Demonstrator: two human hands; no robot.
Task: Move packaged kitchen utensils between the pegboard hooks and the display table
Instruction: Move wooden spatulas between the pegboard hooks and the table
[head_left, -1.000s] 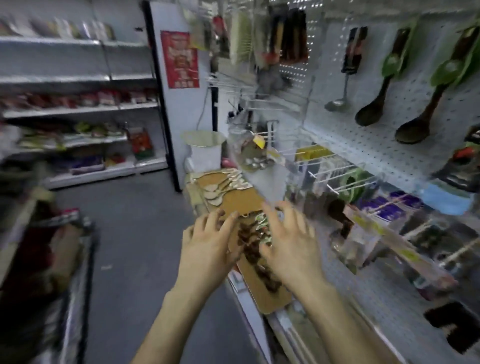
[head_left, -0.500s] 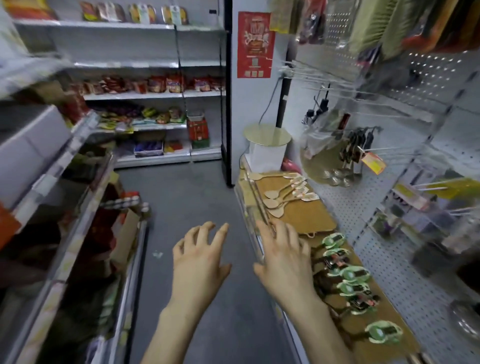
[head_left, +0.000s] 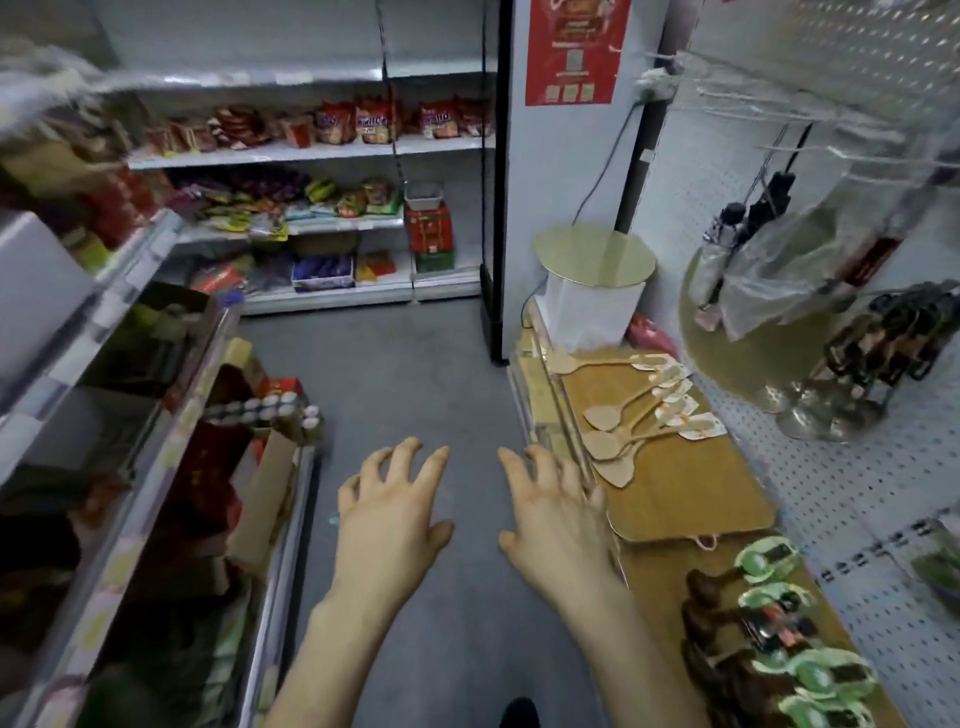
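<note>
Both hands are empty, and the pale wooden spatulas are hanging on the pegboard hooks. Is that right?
Not quite. The head view shows the pale wooden spatulas lying flat on the display table, below the pegboard, not hanging on hooks. The left hand and right hand are indeed empty, fingers spread.

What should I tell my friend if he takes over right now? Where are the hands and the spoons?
Left hand: open, empty, over the aisle floor.
Right hand: open, empty, by the display table edge.
On the table: pale wooden spatulas at the far end, dark ladles with green cards at the near end.
Metal ladles hang at the pegboard.
Done: both packaged sets lie on the table.
Left: probably pick up the next utensil; nothing is held yet.
</note>
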